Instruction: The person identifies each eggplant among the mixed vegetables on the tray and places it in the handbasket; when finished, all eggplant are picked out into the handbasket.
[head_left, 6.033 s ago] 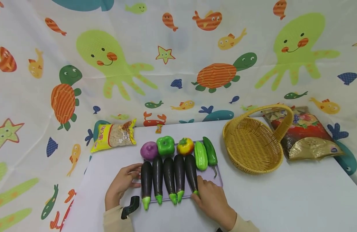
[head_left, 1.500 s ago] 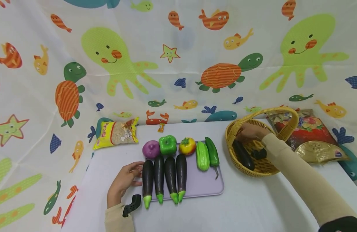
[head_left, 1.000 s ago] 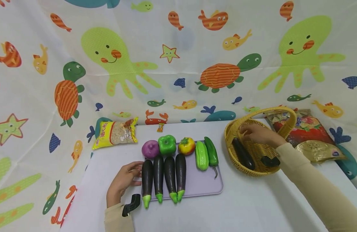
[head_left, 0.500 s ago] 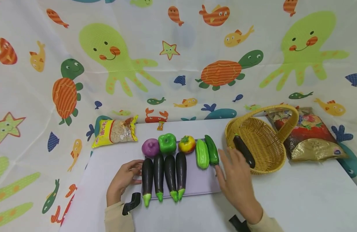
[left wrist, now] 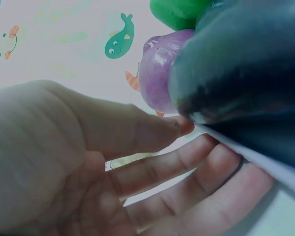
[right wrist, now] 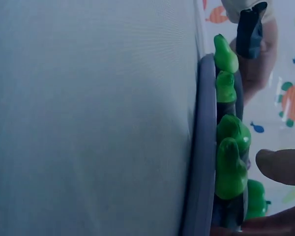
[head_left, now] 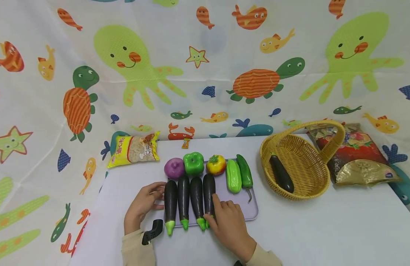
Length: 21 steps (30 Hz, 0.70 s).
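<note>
A lilac tray (head_left: 249,211) holds several dark eggplants side by side, green stem ends toward me. My left hand (head_left: 144,203) rests at the tray's left edge; in the left wrist view its extended fingers (left wrist: 187,196) touch the tray rim beside the leftmost eggplant (head_left: 170,201). My right hand (head_left: 229,225) is over the stem end of the rightmost eggplant (head_left: 209,188), fingers along its right side. In the right wrist view the thumb (right wrist: 280,164) stands apart from that eggplant's green stem (right wrist: 230,172). Another eggplant (head_left: 282,175) lies in the wicker basket (head_left: 308,157).
Behind the eggplants lie a purple onion (head_left: 174,168), green bell pepper (head_left: 193,163) and red-yellow pepper (head_left: 216,164); a cucumber (head_left: 233,176) and green chili (head_left: 244,171) lie right. A yellow snack bag (head_left: 135,149), small wrapper (head_left: 185,143) and red-gold bag (head_left: 356,155) stand at the back.
One eggplant has gone from the tray's row into the basket. My right hand has left the basket and moved back left to the rightmost eggplant. The left hand has stayed at the tray's edge.
</note>
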Each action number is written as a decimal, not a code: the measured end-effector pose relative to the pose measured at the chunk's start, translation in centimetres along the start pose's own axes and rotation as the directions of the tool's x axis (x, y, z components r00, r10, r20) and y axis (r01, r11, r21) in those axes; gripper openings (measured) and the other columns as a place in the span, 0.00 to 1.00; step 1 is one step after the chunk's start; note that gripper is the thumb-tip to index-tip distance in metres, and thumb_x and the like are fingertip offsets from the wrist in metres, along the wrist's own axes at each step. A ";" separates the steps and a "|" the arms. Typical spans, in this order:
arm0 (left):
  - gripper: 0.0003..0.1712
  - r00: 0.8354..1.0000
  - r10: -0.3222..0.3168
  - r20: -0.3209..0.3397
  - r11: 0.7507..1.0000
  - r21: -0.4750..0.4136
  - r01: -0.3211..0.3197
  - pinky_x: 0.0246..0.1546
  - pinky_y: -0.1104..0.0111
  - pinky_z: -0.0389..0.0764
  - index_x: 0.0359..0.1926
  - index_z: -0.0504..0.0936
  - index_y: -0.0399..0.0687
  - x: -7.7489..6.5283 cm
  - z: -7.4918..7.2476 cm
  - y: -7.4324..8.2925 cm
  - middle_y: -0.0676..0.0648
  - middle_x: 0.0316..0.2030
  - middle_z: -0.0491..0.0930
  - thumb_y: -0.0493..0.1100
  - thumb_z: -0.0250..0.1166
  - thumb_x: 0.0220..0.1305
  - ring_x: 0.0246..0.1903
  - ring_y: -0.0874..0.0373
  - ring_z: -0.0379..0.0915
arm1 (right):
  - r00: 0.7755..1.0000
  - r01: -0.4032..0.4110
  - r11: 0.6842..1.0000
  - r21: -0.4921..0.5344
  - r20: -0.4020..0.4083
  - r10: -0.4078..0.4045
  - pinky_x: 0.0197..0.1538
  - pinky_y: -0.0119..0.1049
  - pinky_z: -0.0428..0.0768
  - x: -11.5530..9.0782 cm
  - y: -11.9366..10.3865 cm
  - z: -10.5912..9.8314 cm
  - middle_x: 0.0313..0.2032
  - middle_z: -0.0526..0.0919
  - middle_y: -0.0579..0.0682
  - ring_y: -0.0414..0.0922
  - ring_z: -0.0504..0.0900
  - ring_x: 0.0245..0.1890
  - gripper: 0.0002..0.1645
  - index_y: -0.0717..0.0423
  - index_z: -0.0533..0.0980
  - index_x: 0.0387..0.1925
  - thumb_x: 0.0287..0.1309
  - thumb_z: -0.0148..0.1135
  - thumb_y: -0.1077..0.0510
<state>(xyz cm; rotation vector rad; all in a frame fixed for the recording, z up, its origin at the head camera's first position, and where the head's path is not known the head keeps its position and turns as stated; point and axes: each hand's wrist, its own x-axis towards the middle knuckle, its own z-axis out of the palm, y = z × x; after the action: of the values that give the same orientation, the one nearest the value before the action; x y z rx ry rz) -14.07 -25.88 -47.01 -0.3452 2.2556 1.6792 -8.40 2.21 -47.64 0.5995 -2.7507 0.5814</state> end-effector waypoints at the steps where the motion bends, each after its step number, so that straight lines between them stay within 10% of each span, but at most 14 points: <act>1: 0.21 1.000 0.002 0.003 1.000 0.002 -0.002 0.30 0.58 0.83 0.58 0.70 0.41 0.0 0.0 0.0 0.38 0.44 0.72 0.31 0.45 0.65 0.37 0.49 0.72 | 1.000 -0.005 1.000 0.000 0.000 0.005 0.33 0.44 0.73 0.0 -0.1 0.2 0.31 0.81 0.53 0.50 0.77 0.31 0.37 0.60 0.68 0.55 0.51 0.61 0.39; 21: 0.20 1.000 0.003 -0.008 1.000 0.008 -0.003 0.30 0.58 0.83 0.58 0.71 0.41 0.0 0.0 0.1 0.38 0.44 0.72 0.32 0.46 0.66 0.37 0.50 0.72 | 0.960 -0.265 0.929 0.260 0.165 0.228 0.22 0.37 0.68 0.6 0.8 -1.0 0.27 0.78 0.53 0.45 0.74 0.25 0.32 0.59 0.67 0.52 0.45 0.66 0.54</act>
<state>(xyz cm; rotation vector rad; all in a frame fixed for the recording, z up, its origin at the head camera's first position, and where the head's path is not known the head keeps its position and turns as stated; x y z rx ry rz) -14.14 -25.84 -46.95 -0.3476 2.2687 1.6723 -9.15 3.07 -46.82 0.3592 -2.9142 1.0387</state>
